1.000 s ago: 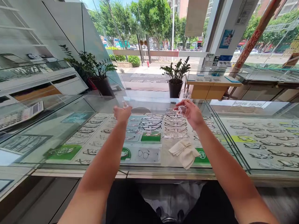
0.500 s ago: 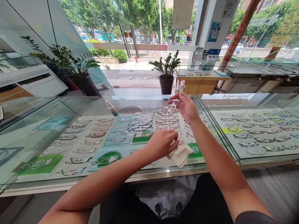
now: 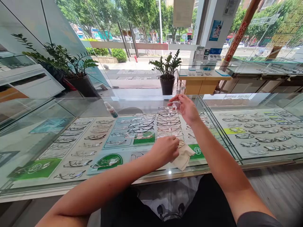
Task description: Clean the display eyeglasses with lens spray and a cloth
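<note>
My right hand (image 3: pixel 188 110) is raised above the glass counter, its fingers pinching a pair of clear-lensed eyeglasses (image 3: pixel 179 88). One lens stands upright above the fingertips and the other shows beside them. Lower down, my left hand (image 3: pixel 165 149) is closed with curled fingers at the edge of a cream cleaning cloth (image 3: pixel 183 156). The cloth drapes to the right over the glass top near the front edge. My left fingertips are partly hidden behind the hand. A spray bottle (image 3: pixel 110 110) stands on the counter, farther back to the left.
Inside the glass display case (image 3: pixel 132 176) lie rows of eyeglass frames (image 3: pixel 142 123). A second case (image 3: pixel 260 151) adjoins on the right. Beyond the counter are a potted plant (image 3: pixel 167 75), a larger leaning plant (image 3: pixel 82 78) and a wooden display table (image 3: pixel 203 80).
My left hand has shifted slightly down relative to the cloth, which stays nearly in place. My right hand still holds the eyeglasses up. The view has shifted a little.
</note>
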Tool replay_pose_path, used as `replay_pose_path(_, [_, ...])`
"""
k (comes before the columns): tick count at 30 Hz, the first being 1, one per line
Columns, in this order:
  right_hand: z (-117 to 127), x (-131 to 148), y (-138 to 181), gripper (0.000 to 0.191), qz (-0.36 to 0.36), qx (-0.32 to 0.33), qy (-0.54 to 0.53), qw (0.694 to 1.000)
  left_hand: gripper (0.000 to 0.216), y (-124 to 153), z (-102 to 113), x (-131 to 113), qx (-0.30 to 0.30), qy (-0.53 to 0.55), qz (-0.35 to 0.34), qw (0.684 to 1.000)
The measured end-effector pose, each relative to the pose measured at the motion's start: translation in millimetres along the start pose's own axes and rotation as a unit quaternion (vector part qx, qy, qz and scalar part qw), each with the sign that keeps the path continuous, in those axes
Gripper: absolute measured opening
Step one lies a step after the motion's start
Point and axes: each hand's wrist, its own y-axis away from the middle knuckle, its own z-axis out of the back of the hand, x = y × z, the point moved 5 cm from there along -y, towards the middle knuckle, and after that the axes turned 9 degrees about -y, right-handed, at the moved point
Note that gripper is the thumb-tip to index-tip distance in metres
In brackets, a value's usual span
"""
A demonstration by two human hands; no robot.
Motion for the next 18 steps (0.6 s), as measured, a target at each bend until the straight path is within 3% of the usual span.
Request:
replay_pose_path(5, [-0.6,1.0,0.4,0.027,0.003,0.000,-0.002,1.000,0.018,2.7,11.8,5.8,-0.016,0.056,0.000,0.998])
replay_pose_path(9, [-0.4,1.1,0.4,0.027,0.001,-0.005,0.003,1.000,0.019,7.9,22.2,16.0,-0.048,0.164,0.030,0.985])
replay_pose_path(12, [-0.1,1.4,0.2,0.027,0.004,0.000,-0.007,1.000,0.019,7.9,20.4,25.0,-0.044,0.310,0.057,0.948])
replay_pose_path(15, [1.2,1.6,-0.3,0.026,0.007,0.003,-0.009,1.000,0.020,2.8,10.3,31.1,-0.013,0.448,0.076,0.891])
replay_pose_path(18, [2.5,0.9,-0.8,0.026,0.006,0.004,0.002,1.000,0.033,-3.1,-0.6,33.1,0.021,0.509,0.087,0.856])
